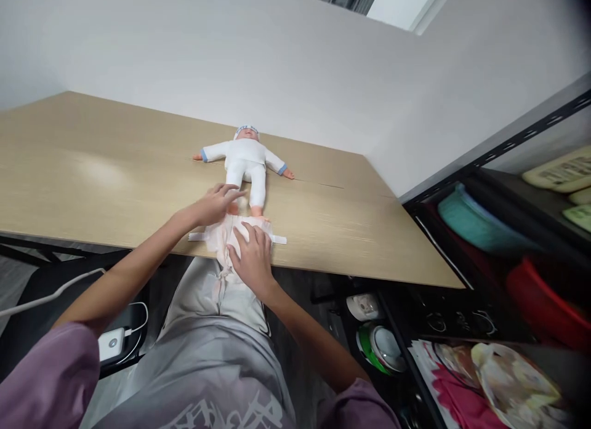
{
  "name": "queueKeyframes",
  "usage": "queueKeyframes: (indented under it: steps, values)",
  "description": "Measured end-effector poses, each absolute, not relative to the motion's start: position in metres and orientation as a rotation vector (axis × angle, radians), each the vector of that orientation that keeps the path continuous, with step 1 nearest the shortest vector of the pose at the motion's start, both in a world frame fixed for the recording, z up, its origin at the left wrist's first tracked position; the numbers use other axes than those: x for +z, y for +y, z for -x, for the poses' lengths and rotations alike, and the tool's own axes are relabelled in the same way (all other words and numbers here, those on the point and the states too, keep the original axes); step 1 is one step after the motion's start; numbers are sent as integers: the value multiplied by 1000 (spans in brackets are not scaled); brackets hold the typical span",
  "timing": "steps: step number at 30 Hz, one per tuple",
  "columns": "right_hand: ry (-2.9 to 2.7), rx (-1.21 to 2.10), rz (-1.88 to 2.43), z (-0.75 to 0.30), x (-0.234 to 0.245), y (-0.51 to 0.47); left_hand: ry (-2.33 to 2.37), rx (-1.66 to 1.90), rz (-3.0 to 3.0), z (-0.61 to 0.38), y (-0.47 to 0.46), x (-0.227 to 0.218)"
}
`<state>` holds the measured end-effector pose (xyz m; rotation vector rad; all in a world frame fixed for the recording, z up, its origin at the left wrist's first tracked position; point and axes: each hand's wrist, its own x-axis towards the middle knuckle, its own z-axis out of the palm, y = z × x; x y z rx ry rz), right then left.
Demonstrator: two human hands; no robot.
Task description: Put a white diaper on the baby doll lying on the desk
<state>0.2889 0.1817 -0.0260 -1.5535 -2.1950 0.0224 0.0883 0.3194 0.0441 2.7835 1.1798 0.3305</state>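
A baby doll point(245, 161) in a white suit and a blue-trimmed cap lies on its back on the wooden table point(92, 170), arms spread, feet toward me. A white diaper point(221, 237) with side tabs lies unfolded at the table's near edge, just below the doll's feet. My left hand point(216, 204) reaches to the doll's left foot, fingers curled around it. My right hand point(252, 256) lies flat on the diaper, fingers apart, pressing it down.
A black metal shelf point(508, 146) stands at the right with teal, red and pale containers and packaged goods. A white charger block point(111, 344) with a cable lies on a dark chair at the lower left. A white wall backs the table.
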Motion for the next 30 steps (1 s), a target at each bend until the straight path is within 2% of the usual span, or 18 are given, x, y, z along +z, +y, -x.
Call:
queueKeyframes:
  steps: [4, 12, 21, 25, 30]
  values:
    - [-2232, 110, 1504, -293, -34, 187, 984, 29, -3031, -114, 357, 27]
    - [-2320, 234, 1478, -299, -34, 190, 580, -53, -3230, -125, 385, 27]
    - [-2298, 355, 1422, -306, -36, 198, 427, 311, -3179, -162, 406, 28]
    - [-2336, 412, 1383, -312, -38, 213, 308, 368, -3025, -171, 420, 53]
    - [-2366, 409, 1345, -312, -40, 244, 174, 606, -2764, -162, 439, 95]
